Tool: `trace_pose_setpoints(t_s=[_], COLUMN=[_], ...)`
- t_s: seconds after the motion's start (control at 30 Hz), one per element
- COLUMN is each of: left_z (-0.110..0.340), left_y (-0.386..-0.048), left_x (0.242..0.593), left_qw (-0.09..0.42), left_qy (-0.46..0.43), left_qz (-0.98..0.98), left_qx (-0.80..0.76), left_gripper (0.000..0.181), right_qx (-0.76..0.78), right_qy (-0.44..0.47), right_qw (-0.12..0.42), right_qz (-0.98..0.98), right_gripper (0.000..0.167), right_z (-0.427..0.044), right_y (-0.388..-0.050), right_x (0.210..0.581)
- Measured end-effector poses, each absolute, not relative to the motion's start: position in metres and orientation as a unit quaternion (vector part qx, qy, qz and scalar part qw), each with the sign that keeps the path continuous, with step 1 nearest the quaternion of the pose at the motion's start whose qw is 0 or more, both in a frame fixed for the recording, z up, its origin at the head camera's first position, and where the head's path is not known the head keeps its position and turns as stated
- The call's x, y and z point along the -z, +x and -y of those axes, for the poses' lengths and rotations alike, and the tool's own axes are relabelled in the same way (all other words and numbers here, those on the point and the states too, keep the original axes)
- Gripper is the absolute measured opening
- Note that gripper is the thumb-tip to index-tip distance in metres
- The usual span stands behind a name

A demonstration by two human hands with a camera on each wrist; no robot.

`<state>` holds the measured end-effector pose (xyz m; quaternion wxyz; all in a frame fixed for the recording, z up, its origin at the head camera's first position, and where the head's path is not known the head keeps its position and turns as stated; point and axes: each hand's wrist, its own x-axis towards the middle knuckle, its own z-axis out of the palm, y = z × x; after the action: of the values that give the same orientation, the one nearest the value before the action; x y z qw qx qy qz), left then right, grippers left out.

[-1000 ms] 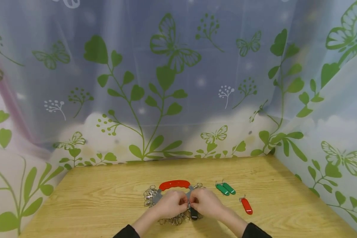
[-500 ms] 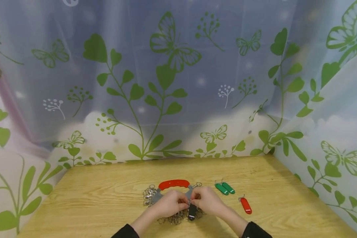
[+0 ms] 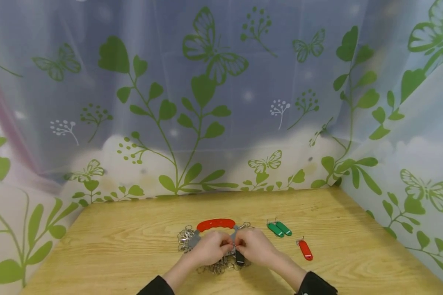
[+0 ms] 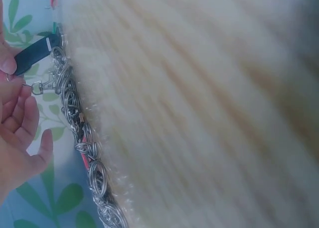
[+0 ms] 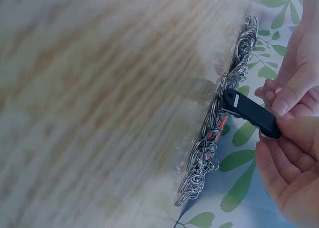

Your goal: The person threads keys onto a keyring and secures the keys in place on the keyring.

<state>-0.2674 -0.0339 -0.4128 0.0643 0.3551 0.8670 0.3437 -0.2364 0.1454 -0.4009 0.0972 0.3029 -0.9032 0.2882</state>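
Note:
Both hands meet at the near right part of a grey plate with a red handle and bunched metal rings and clasps. My left hand pinches a thin metal ring beside a silver clasp. My right hand pinches the ring end of a black key tag. In the head view the tag hangs below the fingertips, over the rings. Fingers hide most of the contact between ring and clasp.
Two green tags lie together on the wooden table, right of the plate. Farther right and nearer lies a red tag. Patterned curtains stand behind the table and at its sides.
The black tag first tilted into fuller view between the hands, then swung upright again partly under the right fingers. Both hands have shifted only slightly. The head view has tipped a little.

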Motion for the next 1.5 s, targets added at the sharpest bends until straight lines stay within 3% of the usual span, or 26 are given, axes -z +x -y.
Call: trace_pose_setpoints(t_s=[0.27,0.53,0.77,1.03,1.27,1.5], left_z=[0.034,0.0351,0.0367,0.0348,0.0346,0.0346], left_y=[-0.2693,-0.2714,-0.2725,-0.2703,-0.2707,-0.2728], left_x=[0.4177,0.4202,0.4179,0.4162,0.4145,0.4161], left_qw=[0.104,0.119,0.08,0.078,0.102,0.149], left_qy=[0.353,0.345,0.374,0.366,0.353,0.353], left_qz=[-0.843,-0.833,-0.832,-0.847,-0.837,-0.816], left_qx=[-0.392,-0.416,-0.403,-0.377,-0.406,-0.433], left_gripper=[0.009,0.007,0.011,0.011,0.006,0.005], right_qx=[-0.358,-0.379,-0.372,-0.362,-0.287,-0.364], right_qy=[0.252,0.233,0.241,0.257,0.326,0.266], right_qw=[0.04,0.028,0.037,0.043,0.108,0.041], right_qz=[0.898,0.895,0.896,0.895,0.894,0.892], right_gripper=[0.012,0.012,0.013,0.014,0.014,0.011], right_z=[-0.1471,-0.1478,-0.1486,-0.1475,-0.1453,-0.1533], right_y=[-0.2343,-0.2346,-0.2359,-0.2352,-0.2347,-0.2375], right_x=[0.4006,0.399,0.3997,0.4015,0.3999,0.4008])
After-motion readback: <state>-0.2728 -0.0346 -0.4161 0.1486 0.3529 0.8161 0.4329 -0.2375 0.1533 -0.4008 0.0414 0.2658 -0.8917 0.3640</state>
